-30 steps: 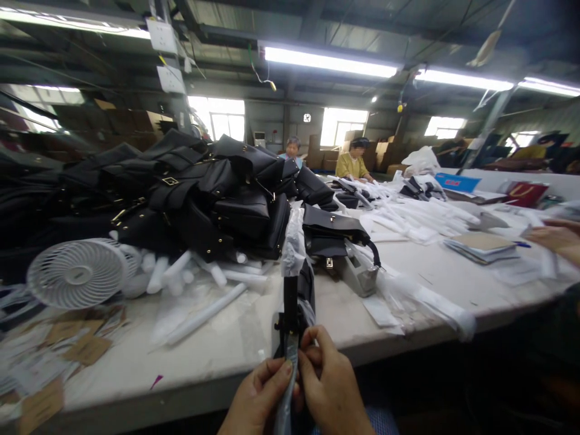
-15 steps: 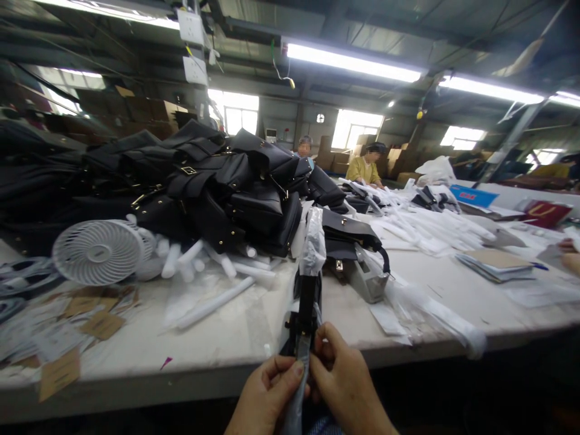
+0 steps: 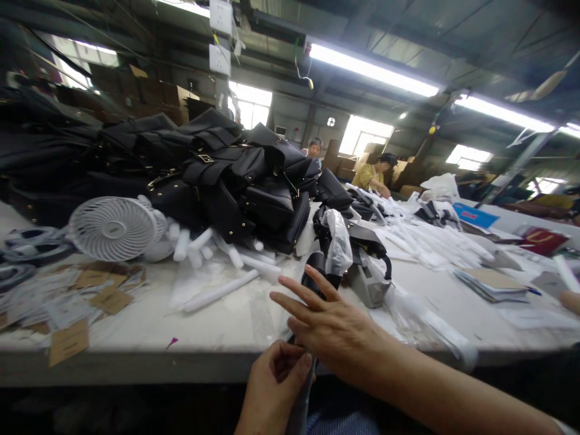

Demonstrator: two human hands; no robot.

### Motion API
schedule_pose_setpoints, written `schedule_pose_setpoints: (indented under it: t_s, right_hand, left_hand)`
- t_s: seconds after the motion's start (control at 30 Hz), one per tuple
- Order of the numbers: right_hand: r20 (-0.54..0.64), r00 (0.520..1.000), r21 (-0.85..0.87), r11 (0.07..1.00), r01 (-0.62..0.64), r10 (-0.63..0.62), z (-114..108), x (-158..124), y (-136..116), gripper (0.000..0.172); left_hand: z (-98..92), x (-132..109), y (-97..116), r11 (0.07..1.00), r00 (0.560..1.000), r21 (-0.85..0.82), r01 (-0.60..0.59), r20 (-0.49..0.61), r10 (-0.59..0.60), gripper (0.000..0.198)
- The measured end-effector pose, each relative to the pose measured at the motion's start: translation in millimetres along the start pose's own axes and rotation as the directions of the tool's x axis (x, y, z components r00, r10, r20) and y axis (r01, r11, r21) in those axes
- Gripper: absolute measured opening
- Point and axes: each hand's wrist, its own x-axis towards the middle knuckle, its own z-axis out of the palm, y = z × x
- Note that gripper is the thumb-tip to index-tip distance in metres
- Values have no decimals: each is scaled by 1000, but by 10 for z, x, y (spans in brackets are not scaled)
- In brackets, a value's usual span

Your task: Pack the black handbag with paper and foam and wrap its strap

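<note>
My left hand is closed in a pinch at the table's front edge. Between its thumb and fingers runs a dark bag strap, which hangs down toward my lap. Just above it, my right hand reaches across with its fingers spread, over the strap and the near part of a black handbag; its thumb is hidden. Clear plastic wrap covers part of that handbag, which stands on the table beyond my fingers. Right beside it rests another black handbag with a grey piece at its side.
A pile of black handbags fills the left back. Before it are a white fan, white rolls and brown tags. Notebooks lie at right. Two people are across the table; another person's hand shows at the right edge.
My right hand has let go of the strap and spread its fingers forward over it. My left hand keeps its pinch. The wrapped handbag has tilted rightward, and the view has shifted slightly.
</note>
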Motion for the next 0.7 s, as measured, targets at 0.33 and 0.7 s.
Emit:
schedule_pose_setpoints:
  t_s: [0.33,0.7]
  right_hand:
    - [280,960,265,963,-58,-19,48,136,194,17]
    - [-92,987,267,951,154,-134,15,-382,146,30]
  left_hand:
    - [-19,14,28,1000,1000,-11,-7,8,7,47]
    - [-136,19,133,935,940,-150,322,170,-297,45]
